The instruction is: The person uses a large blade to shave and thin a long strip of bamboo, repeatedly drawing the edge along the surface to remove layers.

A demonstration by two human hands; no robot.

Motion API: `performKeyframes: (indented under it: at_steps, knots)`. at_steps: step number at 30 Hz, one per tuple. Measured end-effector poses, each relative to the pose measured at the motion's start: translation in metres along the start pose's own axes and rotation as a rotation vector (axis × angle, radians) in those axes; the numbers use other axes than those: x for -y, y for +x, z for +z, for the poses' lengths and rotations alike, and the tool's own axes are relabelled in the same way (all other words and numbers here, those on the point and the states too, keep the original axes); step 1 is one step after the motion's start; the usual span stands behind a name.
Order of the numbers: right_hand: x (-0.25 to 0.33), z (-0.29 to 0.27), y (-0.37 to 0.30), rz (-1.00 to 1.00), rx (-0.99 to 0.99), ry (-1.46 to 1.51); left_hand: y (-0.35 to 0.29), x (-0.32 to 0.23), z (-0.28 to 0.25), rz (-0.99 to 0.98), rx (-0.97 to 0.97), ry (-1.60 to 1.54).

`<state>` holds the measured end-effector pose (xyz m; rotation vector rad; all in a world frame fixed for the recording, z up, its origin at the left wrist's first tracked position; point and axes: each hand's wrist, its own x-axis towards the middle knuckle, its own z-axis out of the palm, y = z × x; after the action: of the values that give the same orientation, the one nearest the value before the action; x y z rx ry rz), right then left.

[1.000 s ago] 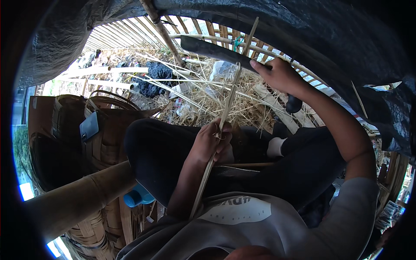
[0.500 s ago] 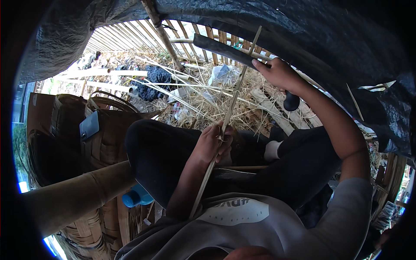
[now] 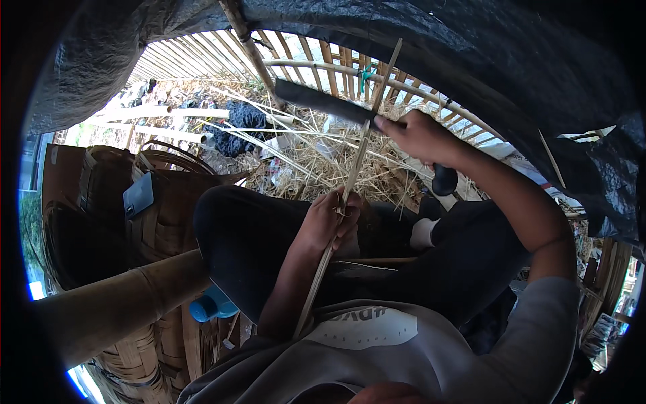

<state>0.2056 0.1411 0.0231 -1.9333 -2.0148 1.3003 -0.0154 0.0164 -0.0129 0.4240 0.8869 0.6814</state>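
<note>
A long, thin bamboo strip [image 3: 356, 165] runs slanting from beside my left forearm up toward the slatted fence. My left hand [image 3: 335, 219] is closed round it above my crossed legs. Farther out, my right hand [image 3: 418, 138] grips a large knife [image 3: 323, 101] with a dark, broad blade and a black rounded handle end. The blade points left and lies across the strip, its edge against it near my right thumb. A small curl of shaving sits on the strip at my left fingers.
Bamboo shavings [image 3: 363, 172] and thin strips litter the ground ahead. A thick bamboo pole [image 3: 128, 299] juts in at the left, near woven baskets [image 3: 134, 347], a phone [image 3: 139, 196] and a blue bottle [image 3: 212, 306]. Dark plastic sheeting [image 3: 511, 67] hangs overhead, before a slatted bamboo fence [image 3: 323, 71].
My right hand has drawn the knife down along the strip, toward me and a little left. My left hand stays in place, its hold on the strip unchanged.
</note>
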Motion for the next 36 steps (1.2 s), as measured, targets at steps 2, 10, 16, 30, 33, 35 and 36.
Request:
performKeyframes:
  at_steps: [2,10,16,30,33,35,36]
  knots:
    - [0.000,0.018,0.000,-0.157,-0.043,-0.144,-0.004,0.001,-0.006,-0.001,0.026,-0.020]
    - [-0.025,-0.021,0.022,-0.042,-0.190,-0.066,0.005,0.001,0.003,-0.009,0.013,0.030]
    - [-0.009,0.031,-0.007,-0.278,-0.026,-0.195,0.005,0.002,0.000,-0.011,-0.022,0.025]
    - [-0.001,0.007,-0.015,0.021,-0.079,0.039,-0.005,0.005,-0.009,0.028,0.015,0.009]
    - [-0.012,-0.011,0.005,-0.020,-0.153,-0.121,0.000,0.004,-0.002,0.013,0.009,0.030]
    - [-0.032,-0.020,0.021,0.057,-0.180,-0.058,0.007,0.008,0.001,-0.005,0.038,0.051]
    - [-0.035,-0.021,0.023,0.055,-0.192,-0.024,0.005,0.008,0.006,0.001,0.010,0.083]
